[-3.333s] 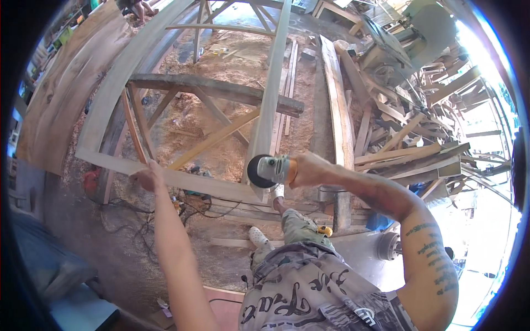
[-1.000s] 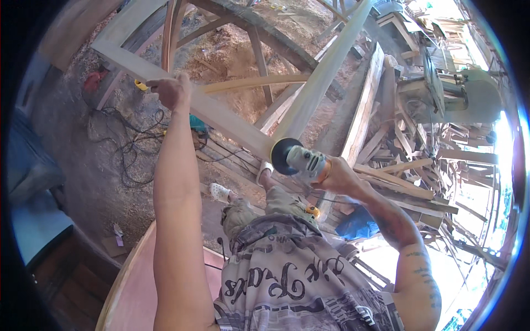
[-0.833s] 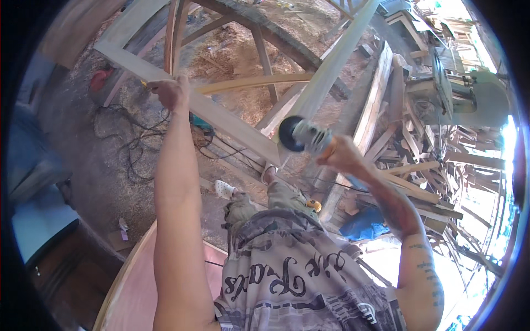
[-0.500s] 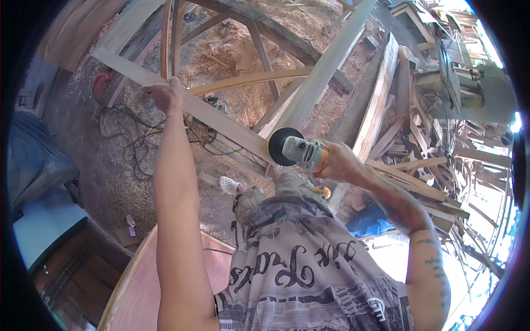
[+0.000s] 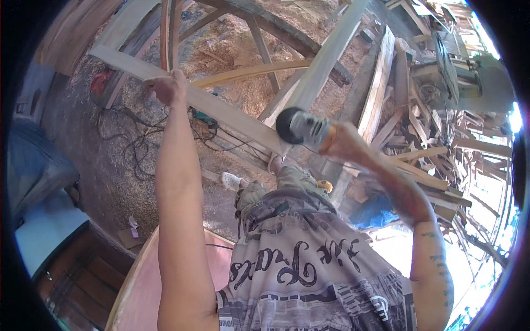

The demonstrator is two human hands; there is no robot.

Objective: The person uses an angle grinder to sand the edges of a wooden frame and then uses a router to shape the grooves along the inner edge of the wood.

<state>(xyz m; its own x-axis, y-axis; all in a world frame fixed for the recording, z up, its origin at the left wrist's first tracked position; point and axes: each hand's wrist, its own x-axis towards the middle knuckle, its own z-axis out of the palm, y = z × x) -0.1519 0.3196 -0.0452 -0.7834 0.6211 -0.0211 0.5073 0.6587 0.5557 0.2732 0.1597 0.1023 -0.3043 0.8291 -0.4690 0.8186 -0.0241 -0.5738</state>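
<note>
My right hand (image 5: 349, 144) is wrapped round the body of a handheld disc sander (image 5: 310, 131), blurred a little by motion. Its round black pad (image 5: 286, 126) is tilted sideways at the near corner of a pale wooden frame; whether it touches the wood I cannot tell. At the left, my left hand (image 5: 167, 89) has its fingers closed over the near board (image 5: 232, 121) of that frame, with the arm stretched out. A second, wide board (image 5: 330, 55) runs away from the corner toward the far right. A curved wooden brace (image 5: 254, 73) joins the two.
Black cables (image 5: 132, 129) tangle on the shaving-strewn floor at left. Scrap timber (image 5: 425, 132) is heaped at right beside a long plank (image 5: 378, 83). A pink-faced panel (image 5: 149, 281) stands close at lower left. A blue sheet (image 5: 375, 212) lies at near right.
My right hand has moved the sander away from my body and slightly to the right along the frame's corner. My left hand keeps its hold on the board.
</note>
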